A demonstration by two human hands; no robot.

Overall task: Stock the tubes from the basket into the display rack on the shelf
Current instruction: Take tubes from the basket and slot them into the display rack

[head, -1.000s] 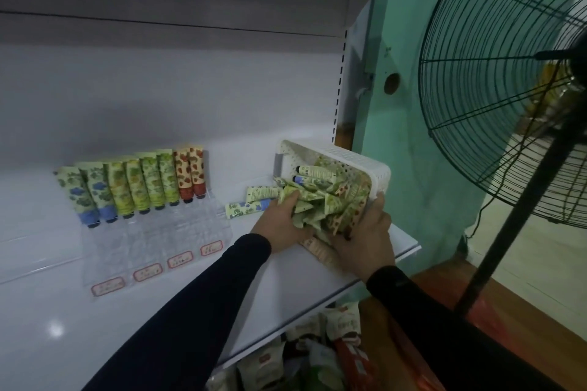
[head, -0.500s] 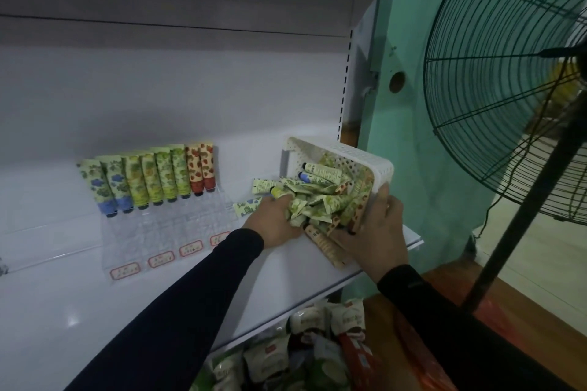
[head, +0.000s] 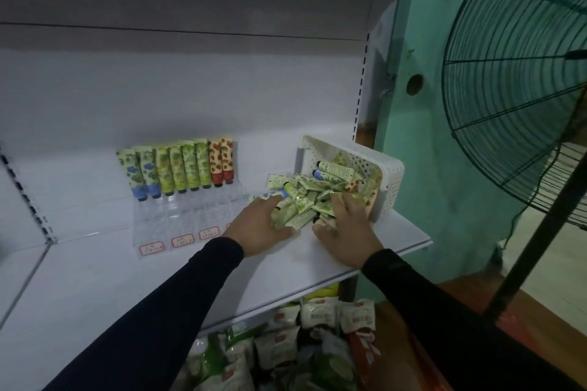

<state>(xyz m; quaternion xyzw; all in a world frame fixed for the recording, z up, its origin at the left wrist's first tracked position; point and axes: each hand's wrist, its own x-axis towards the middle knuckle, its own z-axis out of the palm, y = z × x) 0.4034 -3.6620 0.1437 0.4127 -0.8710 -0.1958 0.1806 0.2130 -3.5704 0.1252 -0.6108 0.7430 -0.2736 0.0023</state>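
A white perforated basket (head: 386, 179) lies tipped on its side at the right end of the white shelf (head: 286, 270). Several green patterned tubes (head: 313, 197) spill from its mouth onto the shelf. My left hand (head: 259, 228) rests against the left side of the pile, fingers stretched over the tubes. At the pile's front, just left of the basket's mouth, my right hand (head: 346, 230) lies flat with its fingers on the tubes. A clear stepped display rack (head: 187, 219) stands to the left; its back row holds several upright tubes (head: 178, 168), and the front steps are empty.
A large green standing fan (head: 521, 98) and its dark pole (head: 536, 232) stand close on the right. The shelf's right edge is just beyond the basket. Snack bags (head: 286, 346) fill the level below. Red price labels (head: 182, 240) line the rack's front.
My right hand has left the basket's side and come down onto the spilled tubes. More tubes have slid out onto the shelf. My left hand has stayed on the pile.
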